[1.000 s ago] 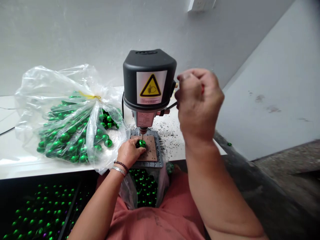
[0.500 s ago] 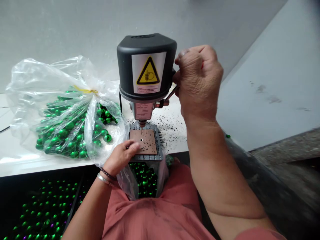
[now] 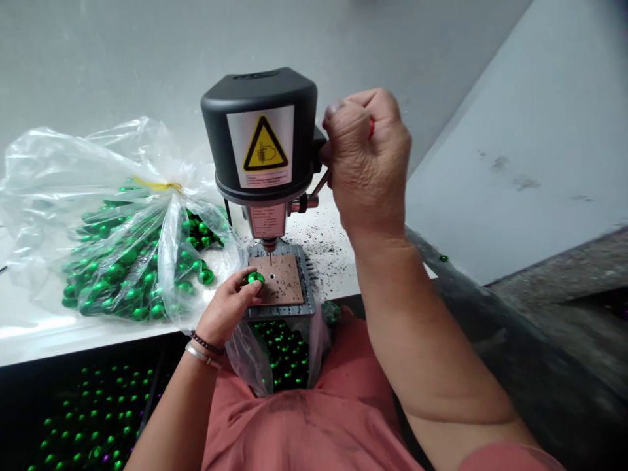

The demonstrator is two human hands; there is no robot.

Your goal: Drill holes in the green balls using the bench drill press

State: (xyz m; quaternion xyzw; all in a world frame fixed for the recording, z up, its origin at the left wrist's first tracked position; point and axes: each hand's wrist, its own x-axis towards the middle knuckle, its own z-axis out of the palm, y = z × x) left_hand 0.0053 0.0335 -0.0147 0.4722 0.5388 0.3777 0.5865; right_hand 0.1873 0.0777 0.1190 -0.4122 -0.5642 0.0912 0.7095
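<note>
While spread across the left of the white bench (image 3: 59, 330), a clear plastic bag (image 3: 98, 216), tied with a yellow band and filled with glossy green beads (image 3: 122, 275), the largest thing here. Just right of it, a small black drill press (image 3: 259, 134), yellow warning label facing the camera, upright at the bench's front edge. Around its base, dark shavings (image 3: 326, 245) scattered over the white surface. Right hand (image 3: 367, 167) raised beside the machine's head, fingers curled tight into a fist around the feed lever (image 3: 318, 185), a trace of red knob showing between them. Below the bench edge, a second clear bag (image 3: 282, 353) hanging open in the lap, green beads inside; further left and lower, a dark tray (image 3: 83, 418) dotted with more beads. Under the drill bit (image 3: 269, 257), a brown square pad (image 3: 279, 280) on the grey drill table (image 3: 307, 288), with one small hole in its middle, uncovered. Left hand (image 3: 224, 309) at the pad's left edge, wrist banded with two bracelets, thumb and fingers pinching a single green bead (image 3: 255, 279). Bead held over the pad's left margin, just beside the hole and not under the bit. Far right, one stray bead (image 3: 443, 258) on the dark ledge.
</note>
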